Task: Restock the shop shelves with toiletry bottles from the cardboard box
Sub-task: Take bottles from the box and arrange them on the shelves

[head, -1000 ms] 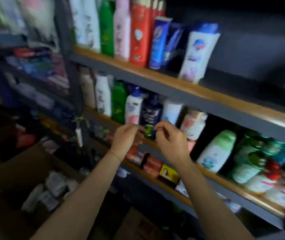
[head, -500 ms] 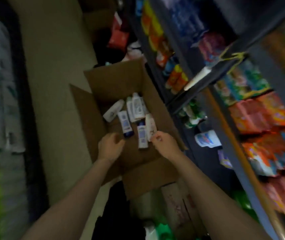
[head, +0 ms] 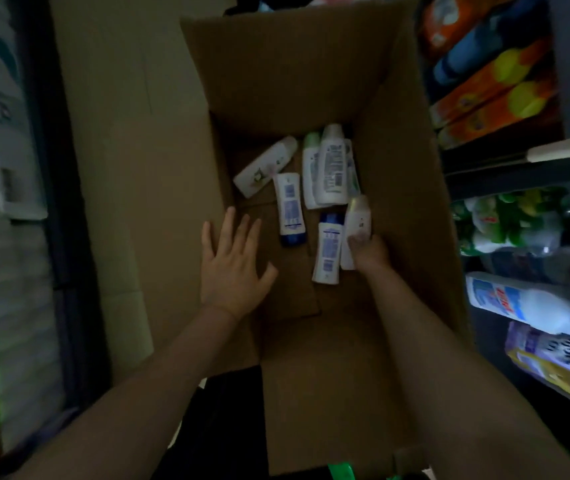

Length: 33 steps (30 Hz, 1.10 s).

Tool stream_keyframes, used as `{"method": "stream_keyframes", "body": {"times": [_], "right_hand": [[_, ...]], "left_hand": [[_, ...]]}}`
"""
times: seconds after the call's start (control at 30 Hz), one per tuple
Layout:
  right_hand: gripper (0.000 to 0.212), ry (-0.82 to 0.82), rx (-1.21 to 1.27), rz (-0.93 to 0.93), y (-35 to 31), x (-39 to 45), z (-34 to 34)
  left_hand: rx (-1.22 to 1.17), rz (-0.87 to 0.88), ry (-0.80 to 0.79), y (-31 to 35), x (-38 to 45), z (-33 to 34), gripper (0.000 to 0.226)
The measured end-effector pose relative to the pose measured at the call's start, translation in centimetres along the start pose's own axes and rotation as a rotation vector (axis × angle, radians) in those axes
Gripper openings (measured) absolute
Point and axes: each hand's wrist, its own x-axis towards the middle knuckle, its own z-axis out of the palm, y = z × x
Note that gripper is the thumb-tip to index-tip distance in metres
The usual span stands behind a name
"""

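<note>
An open cardboard box (head: 397,140) stands on the floor below me with several white toiletry bottles lying on its bottom. My right hand (head: 368,252) grips one white bottle (head: 358,220) near the box's right wall. Beside it lies a blue-capped bottle (head: 328,252). Another blue-capped bottle (head: 289,209) lies left of that, and a stack of white bottles (head: 332,168) sits further back. My left hand (head: 231,265) hovers over the box's left side with fingers spread, holding nothing.
Shop shelves (head: 525,168) run along the right with orange packs (head: 491,95), green packs (head: 508,220) and a white-and-blue bottle (head: 518,303). Stacked white goods (head: 3,150) line the left. Beige floor (head: 110,133) lies between them and the box.
My view swung from the shelf down to the box. Both hands dropped from the shelf bottles into the box; the right hand closed round a white bottle and the left hand opened.
</note>
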Motion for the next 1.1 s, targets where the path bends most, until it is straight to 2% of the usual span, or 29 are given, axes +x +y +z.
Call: {"method": "stream_keyframes", "body": {"times": [0.13, 0.23, 0.33, 0.43, 0.5, 0.6, 0.67, 0.73, 0.8, 0.83, 0.9, 0.97, 1.03, 1.1], "right_hand": [[0.068, 0.054, -0.107, -0.03, -0.2, 1.9, 2.2], [0.063, 0.043, -0.072, 0.026, 0.3, 2.4, 3.1], [0.051, -0.068, 0.067, 0.075, 0.9, 2.7, 3.5], [0.055, -0.148, 0.068, 0.067, 1.1, 1.7, 3.7], [0.059, -0.221, 0.11, 0.044, 0.8, 0.0, 3.9], [0.051, -0.342, 0.209, -0.047, 0.2, -4.0, 3.8], [0.045, -0.394, 0.256, -0.147, 0.1, -7.1, 3.0], [0.043, -0.404, 0.29, -0.271, 0.1, -10.7, 1.4], [0.042, -0.398, 0.315, -0.427, 0.4, -14.7, -1.2], [0.043, -0.406, 0.325, -0.51, 0.7, -16.9, -2.8], [0.044, -0.434, 0.376, -0.615, 1.7, -21.3, -6.2], [0.036, -0.414, 0.439, -0.687, 3.3, -25.3, -9.8], [0.028, -0.305, 0.49, -0.772, 5.3, -29.1, -13.5], [0.024, -0.169, 0.581, -0.837, 8.0, -32.7, -17.3]], "left_hand": [[-0.01, -0.009, -0.004, -0.1, 0.2, 0.3, 0.077], [-0.023, -0.011, -0.005, -0.1, 0.2, 0.5, 0.076], [-0.018, -0.008, 0.011, -0.3, 0.2, 0.8, 0.076], [-0.015, -0.001, 0.035, -0.4, 0.1, 0.9, 0.075], [-0.009, 0.003, 0.023, -0.4, 0.2, 0.9, 0.075], [-0.08, 0.014, 0.022, -0.7, 0.0, 0.5, 0.072], [-0.306, -0.007, 0.033, -0.5, -0.2, -0.4, 0.066], [-0.826, -0.118, -0.078, 0.6, -0.7, -3.0, 0.058], [-1.406, -0.238, -0.269, 2.7, -1.8, -6.7, 0.057], [-1.568, -0.244, -0.308, 3.7, -2.6, -8.5, 0.061], [-1.708, -0.182, -0.297, 5.7, -4.5, -11.6, 0.062], [-1.796, -0.102, -0.273, 7.4, -7.0, -15.0, 0.052], [-1.869, -0.056, -0.341, 9.2, -9.7, -18.3, 0.039], [-1.896, 0.01, -0.444, 11.5, -13.4, -22.0, 0.044]]}}
